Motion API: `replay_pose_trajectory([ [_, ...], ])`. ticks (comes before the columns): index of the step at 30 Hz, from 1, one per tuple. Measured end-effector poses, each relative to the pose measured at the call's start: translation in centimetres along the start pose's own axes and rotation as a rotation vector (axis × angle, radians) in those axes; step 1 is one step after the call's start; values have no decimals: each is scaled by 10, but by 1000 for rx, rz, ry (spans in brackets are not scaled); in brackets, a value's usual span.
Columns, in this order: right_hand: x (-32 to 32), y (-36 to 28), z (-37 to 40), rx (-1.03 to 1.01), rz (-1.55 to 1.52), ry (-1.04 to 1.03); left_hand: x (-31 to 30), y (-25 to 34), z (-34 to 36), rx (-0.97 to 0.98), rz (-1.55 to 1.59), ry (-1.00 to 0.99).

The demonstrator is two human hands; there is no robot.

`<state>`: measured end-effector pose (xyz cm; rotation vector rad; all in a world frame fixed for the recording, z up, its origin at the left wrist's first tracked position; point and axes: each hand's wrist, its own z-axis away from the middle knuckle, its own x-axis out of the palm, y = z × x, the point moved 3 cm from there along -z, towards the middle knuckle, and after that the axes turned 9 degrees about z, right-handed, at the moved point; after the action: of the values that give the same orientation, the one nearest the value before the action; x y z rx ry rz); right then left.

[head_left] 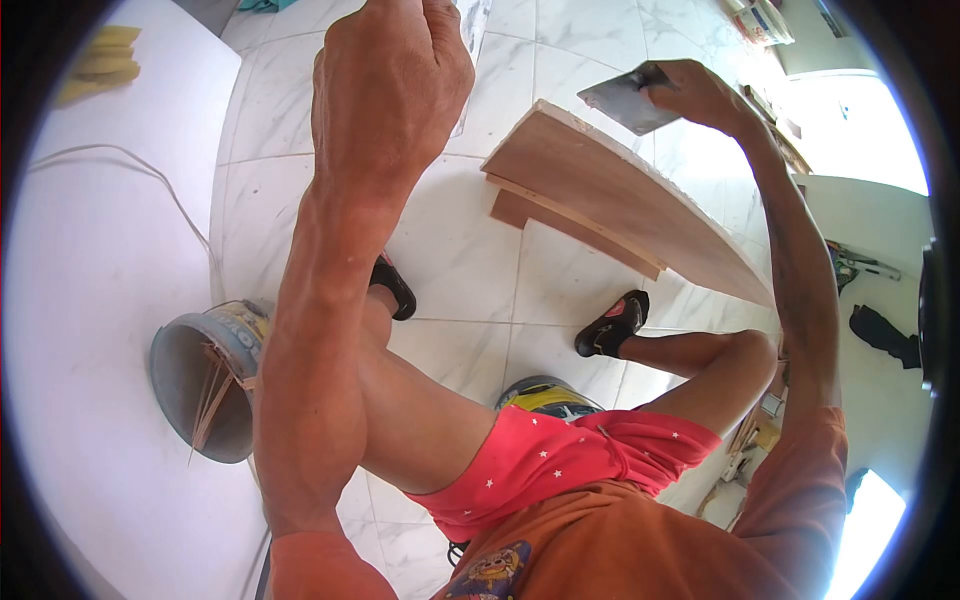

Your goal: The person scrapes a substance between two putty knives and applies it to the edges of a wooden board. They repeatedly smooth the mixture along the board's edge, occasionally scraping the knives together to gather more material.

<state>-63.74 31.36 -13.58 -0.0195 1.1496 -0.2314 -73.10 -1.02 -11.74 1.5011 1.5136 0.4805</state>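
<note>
At the top of the view my left hand (395, 95) is closed in a fist. A flat, shiny, pale-grey piece (472, 40) shows just beyond its knuckles; most of it is hidden by the hand or cut off by the frame. My right hand (690, 95), further right, grips a putty knife (630, 98) with a wide metal blade. Below and beside that blade lies a long curved wooden panel (610, 185), its upper edge coated in rough whitish material. The blade appears apart from the panel, though depth is hard to judge. A wooden strip (570, 228) runs under the panel.
A grey bucket (205, 385) with thin wooden sticks lies tilted at left by a white surface (110, 290) with a cable. Another bucket (548, 393) is beneath me. Marble-look tiles (460, 250) cover the floor. A white bucket (762, 22) stands at the far right.
</note>
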Motion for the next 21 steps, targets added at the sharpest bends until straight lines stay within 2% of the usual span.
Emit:
replay_pose_trajectory([
  [2, -1, -17, 23, -11, 46, 42, 1, -1, -1, -1, -1, -7],
  [3, 5, -23, 33, 89, -13, 60, 2, -5, -3, -4, 2, -29],
  [5, 12, -53, 51, 21, 105, 127, 4, -6, -2, -7, -2, -39],
  [7, 25, -69, 60, -124, 239, 283, 5, -1, -1, -5, -22, -15],
  [8, 31, -78, 65, -102, 245, 294, 5, -2, 0, 7, -27, -15],
  [13, 44, -98, 70, 3, 235, 293, 3, -6, -3, -6, -36, -36],
  [16, 41, -105, 68, 68, 199, 251, 6, -13, -2, 194, -77, 103],
  [18, 40, -103, 66, 155, 195, 189, 3, -12, 1, 156, -94, 78],
  [21, 47, -96, 62, 150, 189, 213, 1, -10, -1, 123, -94, 48],
])
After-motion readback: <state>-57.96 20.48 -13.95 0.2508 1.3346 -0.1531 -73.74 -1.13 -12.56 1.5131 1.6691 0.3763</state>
